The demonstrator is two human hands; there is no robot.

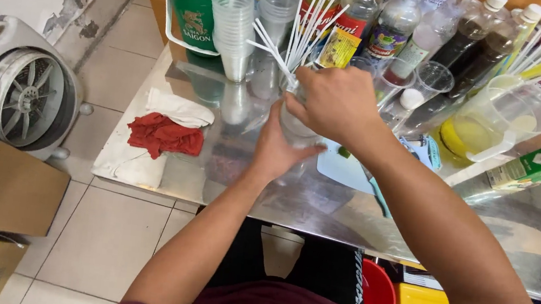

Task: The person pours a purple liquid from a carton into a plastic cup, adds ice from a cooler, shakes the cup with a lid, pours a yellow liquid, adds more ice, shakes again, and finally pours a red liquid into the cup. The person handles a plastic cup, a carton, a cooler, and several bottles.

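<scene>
Both hands on a cup of straws

Leftward of the hands, a red cloth (pixel 165 136) lies on the steel counter (pixel 319 205). Nearer, the left hand (pixel 278 147) wraps a clear plastic cup (pixel 295 126) from below. Above it, the right hand (pixel 337 104) closes over the cup's mouth, gripping white straws (pixel 300 36). A clear pitcher (pixel 498 120) stands to the right.

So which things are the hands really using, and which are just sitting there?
In use:
left hand
right hand
clear cup
white straws

Just lying about:
red cloth
white cloth
green jug
stacked cups
bottles
green carton
</scene>
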